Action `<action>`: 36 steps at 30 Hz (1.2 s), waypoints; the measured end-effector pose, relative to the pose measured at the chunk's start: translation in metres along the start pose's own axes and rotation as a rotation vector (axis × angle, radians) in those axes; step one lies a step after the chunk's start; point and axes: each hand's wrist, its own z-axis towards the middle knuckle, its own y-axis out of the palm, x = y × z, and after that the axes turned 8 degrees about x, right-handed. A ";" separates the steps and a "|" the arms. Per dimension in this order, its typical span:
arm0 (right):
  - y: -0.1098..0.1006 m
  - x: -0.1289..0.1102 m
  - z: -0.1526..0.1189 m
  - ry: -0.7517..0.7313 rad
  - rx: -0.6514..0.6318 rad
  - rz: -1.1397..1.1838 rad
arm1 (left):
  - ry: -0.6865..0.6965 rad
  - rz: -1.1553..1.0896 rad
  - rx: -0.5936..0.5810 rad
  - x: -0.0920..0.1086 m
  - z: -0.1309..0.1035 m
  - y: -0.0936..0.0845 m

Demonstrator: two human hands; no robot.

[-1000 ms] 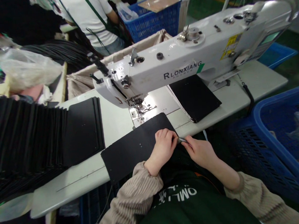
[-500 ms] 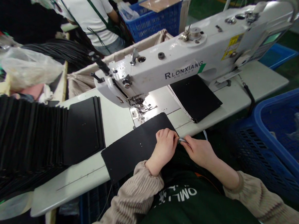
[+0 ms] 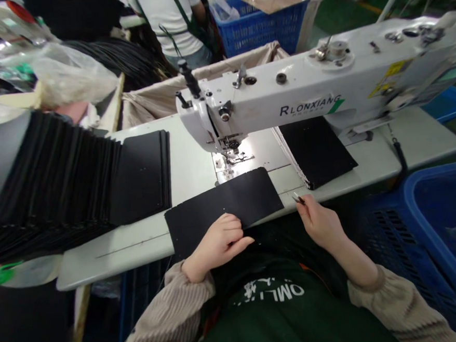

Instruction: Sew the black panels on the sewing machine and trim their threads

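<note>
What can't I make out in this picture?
All in the head view:
Small metal tool: mostly hidden by the right hand.
Black panel: near edge partly covered by the left hand.
Co-worker: head cut off by the top edge.
Sewing machine: one end cut off by the right edge.

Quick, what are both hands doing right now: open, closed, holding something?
Left hand: fingers curled on the black panel; whether it grips cannot be told.
Right hand: closed, holding a small metal-tipped tool.
</note>
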 end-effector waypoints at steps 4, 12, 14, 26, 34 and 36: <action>-0.002 -0.007 0.010 -0.093 0.076 0.100 | -0.162 0.135 0.112 -0.012 -0.055 -0.018; 0.001 -0.027 0.024 -0.386 -0.101 0.056 | -0.336 0.262 0.194 -0.039 -0.132 -0.037; 0.002 -0.028 0.028 -0.403 -0.117 0.099 | -0.370 0.153 0.262 -0.041 -0.140 -0.043; -0.046 -0.055 0.061 0.011 0.019 0.573 | -0.820 -0.589 0.847 -0.012 -0.101 -0.101; -0.038 -0.057 0.067 0.034 0.011 0.552 | -0.809 -0.748 0.818 -0.006 -0.091 -0.110; -0.032 -0.054 0.067 0.011 -0.002 0.519 | -0.802 -0.705 0.810 -0.006 -0.091 -0.112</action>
